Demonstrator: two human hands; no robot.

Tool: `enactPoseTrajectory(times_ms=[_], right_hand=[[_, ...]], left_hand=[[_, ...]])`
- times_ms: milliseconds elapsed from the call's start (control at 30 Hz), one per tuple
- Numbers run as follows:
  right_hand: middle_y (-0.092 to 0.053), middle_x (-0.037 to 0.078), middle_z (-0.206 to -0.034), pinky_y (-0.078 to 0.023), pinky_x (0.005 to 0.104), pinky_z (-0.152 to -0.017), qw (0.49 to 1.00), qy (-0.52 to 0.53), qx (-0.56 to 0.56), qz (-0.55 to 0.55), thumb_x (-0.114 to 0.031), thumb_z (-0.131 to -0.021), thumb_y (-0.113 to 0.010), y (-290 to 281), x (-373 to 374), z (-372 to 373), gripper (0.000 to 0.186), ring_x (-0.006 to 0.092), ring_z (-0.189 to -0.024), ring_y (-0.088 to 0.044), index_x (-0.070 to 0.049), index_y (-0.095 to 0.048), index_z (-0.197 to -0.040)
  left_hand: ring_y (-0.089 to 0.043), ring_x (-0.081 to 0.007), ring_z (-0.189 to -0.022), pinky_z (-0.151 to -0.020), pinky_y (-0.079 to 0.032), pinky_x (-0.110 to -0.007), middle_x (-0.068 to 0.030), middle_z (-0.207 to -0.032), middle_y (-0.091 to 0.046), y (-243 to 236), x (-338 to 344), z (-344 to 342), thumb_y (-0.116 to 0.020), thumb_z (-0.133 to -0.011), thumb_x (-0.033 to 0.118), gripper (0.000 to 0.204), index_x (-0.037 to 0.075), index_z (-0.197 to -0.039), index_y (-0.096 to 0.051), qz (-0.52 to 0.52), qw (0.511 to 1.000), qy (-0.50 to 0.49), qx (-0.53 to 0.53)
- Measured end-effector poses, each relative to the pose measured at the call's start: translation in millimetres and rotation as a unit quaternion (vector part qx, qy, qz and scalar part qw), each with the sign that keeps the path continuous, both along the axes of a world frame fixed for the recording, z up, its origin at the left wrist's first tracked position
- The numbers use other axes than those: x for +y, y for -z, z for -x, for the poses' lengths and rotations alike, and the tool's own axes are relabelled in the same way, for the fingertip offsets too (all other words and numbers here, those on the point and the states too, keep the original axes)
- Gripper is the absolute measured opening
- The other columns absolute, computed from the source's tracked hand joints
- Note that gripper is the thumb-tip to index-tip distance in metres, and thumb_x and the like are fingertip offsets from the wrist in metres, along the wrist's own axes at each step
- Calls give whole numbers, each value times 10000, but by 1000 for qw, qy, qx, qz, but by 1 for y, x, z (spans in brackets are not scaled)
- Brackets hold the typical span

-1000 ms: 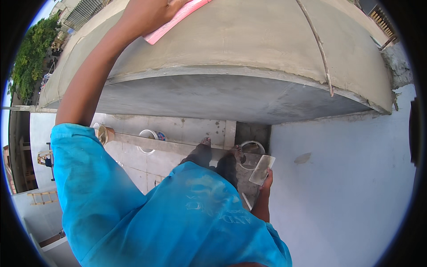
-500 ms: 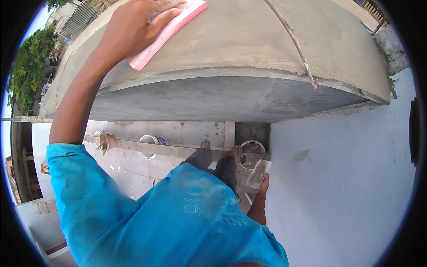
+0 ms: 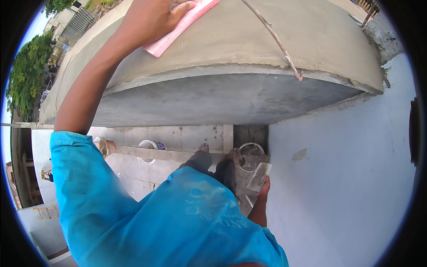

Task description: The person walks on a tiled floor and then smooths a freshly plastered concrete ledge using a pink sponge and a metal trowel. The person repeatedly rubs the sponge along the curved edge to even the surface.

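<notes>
My left hand (image 3: 155, 20) grips a pink rectangular float (image 3: 168, 39) against the grey plastered surface (image 3: 222, 40) of the curved ledge at the top. A thin bent rod (image 3: 273, 34) crosses that surface to the right of the float. Low on the right, my right hand (image 3: 264, 186) is closed on a flat rectangular metal trowel (image 3: 259, 175), below the ledge's shadowed underside. My bare feet (image 3: 204, 147) stand on a narrow plank (image 3: 131, 150) beneath me.
A tan bucket (image 3: 104, 148) and a white bucket (image 3: 146, 159) sit by the plank. A round container (image 3: 250, 147) is by my right foot. A pale wall (image 3: 338, 178) rises on the right. A bamboo ladder (image 3: 46, 213), trees (image 3: 29, 71) and buildings show at left.
The pink float in my left hand moved down and left, then back up and right across the plaster. My view has shifted slightly; my right hand stays low with the trowel.
</notes>
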State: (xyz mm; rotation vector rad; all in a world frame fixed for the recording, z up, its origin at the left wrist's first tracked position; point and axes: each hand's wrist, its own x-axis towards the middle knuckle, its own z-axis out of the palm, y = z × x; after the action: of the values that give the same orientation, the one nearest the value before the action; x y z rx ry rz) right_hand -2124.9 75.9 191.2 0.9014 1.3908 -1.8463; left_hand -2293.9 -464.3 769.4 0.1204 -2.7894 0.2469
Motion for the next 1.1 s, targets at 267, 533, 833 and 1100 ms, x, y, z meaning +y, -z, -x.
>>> enactPoseTrajectory(times_ms=[267, 533, 833, 1100], right_hand=[[-658, 48, -1159, -446, 420, -1014, 996, -47, 48, -57, -341, -943, -613, -21, 16, -14, 353, 230, -1117, -603, -103, -654, -1200], [-679, 40, -1066, -530, 393, -887, 998, 5, 31, -50, -352, -932, -628, 82, 44, -46, 346, 221, -970, -662, -107, -661, -1173], [-664, 28, -1035, -505, 389, -906, 999, -32, 4, -13, -382, -931, -637, -1, 1, -2, 348, 214, -987, -644, -119, -675, -1156], [-656, 30, -1060, -498, 398, -912, 984, -128, 100, -78, -362, -944, -624, 35, 9, 4, 338, 209, -1003, -633, -124, -668, -1179]], left_hand=[[-672, -340, -873, -793, -539, -449, -228, -923, -721, 9, -1, 76, -652, -961, 225, 277, 67, -1148, -783, -25, 999, -6, 28], [-663, -254, -1013, -873, -525, -396, -116, -1066, -714, 15, 13, 0, -639, -1002, 236, 293, 88, -1224, -761, -50, 971, 233, -31], [-647, -293, -1021, -888, -517, -400, -146, -1087, -694, 13, 15, 29, -647, -989, 218, 290, 70, -1215, -754, -75, 976, 203, -4], [-648, -232, -970, -843, -508, -316, -106, -1030, -660, -4, -44, -96, -611, -1028, 228, 306, 110, -1279, -742, -26, 999, -10, -40]])
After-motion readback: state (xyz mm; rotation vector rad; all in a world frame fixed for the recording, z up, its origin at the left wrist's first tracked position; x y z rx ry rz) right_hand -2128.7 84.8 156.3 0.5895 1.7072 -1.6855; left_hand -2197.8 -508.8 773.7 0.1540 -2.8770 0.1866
